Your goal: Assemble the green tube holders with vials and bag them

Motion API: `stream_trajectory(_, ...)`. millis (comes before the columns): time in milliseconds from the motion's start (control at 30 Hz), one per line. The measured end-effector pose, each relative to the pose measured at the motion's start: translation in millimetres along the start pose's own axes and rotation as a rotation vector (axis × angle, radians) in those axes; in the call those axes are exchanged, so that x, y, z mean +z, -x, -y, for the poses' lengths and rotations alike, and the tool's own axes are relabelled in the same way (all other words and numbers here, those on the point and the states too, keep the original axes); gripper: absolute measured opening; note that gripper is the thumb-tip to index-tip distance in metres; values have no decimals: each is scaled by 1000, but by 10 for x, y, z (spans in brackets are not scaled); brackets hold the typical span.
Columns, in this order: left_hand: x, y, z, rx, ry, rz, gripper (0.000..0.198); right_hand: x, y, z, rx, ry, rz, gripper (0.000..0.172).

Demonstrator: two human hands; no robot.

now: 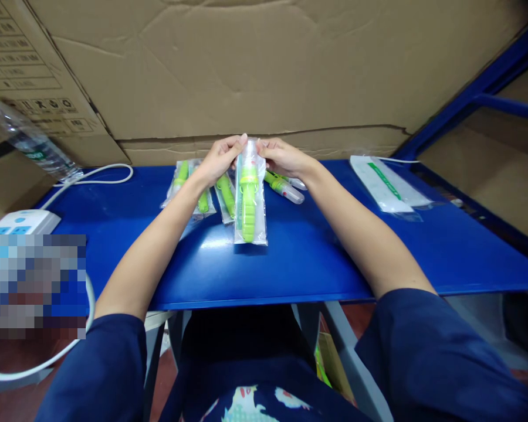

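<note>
Both my hands pinch the top end of a clear plastic bag, which hangs upright above the blue table. Inside it is a lime-green item with a ribbed handle and a clear cap; its exact kind I cannot tell. My left hand grips the bag's upper left edge, and my right hand its upper right. Behind my left forearm lie more bagged green items, and another bagged one sits just left of the held bag. Below my right hand lie green items with clear caps, seemingly unbagged.
A stack of flat plastic bags with a green stripe lies on the right of the blue table. At left are a white power strip, its cable and a plastic bottle. Cardboard walls the back.
</note>
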State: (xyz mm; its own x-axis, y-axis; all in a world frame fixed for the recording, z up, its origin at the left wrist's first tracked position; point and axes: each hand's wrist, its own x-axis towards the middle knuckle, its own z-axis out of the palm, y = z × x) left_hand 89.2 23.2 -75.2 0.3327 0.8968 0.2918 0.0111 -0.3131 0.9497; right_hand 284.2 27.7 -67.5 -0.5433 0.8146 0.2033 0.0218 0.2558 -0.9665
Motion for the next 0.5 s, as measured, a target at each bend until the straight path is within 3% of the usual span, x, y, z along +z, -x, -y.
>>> stream_trajectory(500,107,16,22,34,-20,-34,51,-112,-18,-89,15,50,-71,47)
